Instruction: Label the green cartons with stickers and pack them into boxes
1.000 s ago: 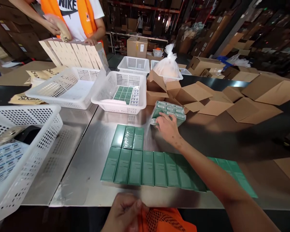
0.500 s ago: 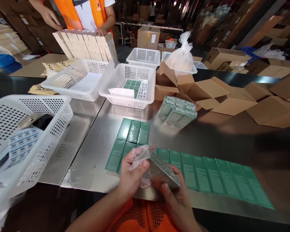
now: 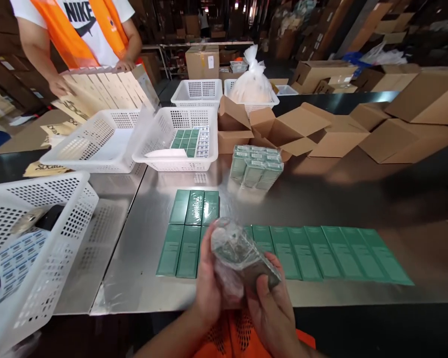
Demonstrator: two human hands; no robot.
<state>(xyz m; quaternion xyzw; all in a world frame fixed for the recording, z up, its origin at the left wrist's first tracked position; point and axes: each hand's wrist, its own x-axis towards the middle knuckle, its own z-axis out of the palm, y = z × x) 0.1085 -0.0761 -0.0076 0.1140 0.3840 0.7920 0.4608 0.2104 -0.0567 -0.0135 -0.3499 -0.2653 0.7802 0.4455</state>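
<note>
Above the table's near edge I hold a small green box [image 3: 260, 271] partly covered by loose clear plastic film [image 3: 229, 243]. My right hand [image 3: 272, 308] is closed around the box's near end, thumb on top. My left hand [image 3: 208, 286] is closed on the crumpled film at the other end; its fingertips are partly hidden. Behind my hands runs a row of green boxes [image 3: 313, 251] laid flat side by side. More green boxes [image 3: 179, 206] lie in a second row at the left, some with shiny film.
Beyond them stands a film-wrapped block of green boxes [image 3: 257, 166]. White baskets [image 3: 175, 117] stand behind and another basket [image 3: 72, 199] at the left holds label sheets. Opened cartons [image 3: 302, 132] line the back right. A co-worker in an orange vest [image 3: 76, 35] handles pale boxes [image 3: 108, 89].
My left hand has shifted from pinching the film on top to the side of the wrapped box. The view has turned slightly. The co-worker's hand has moved down to the paper bags.
</note>
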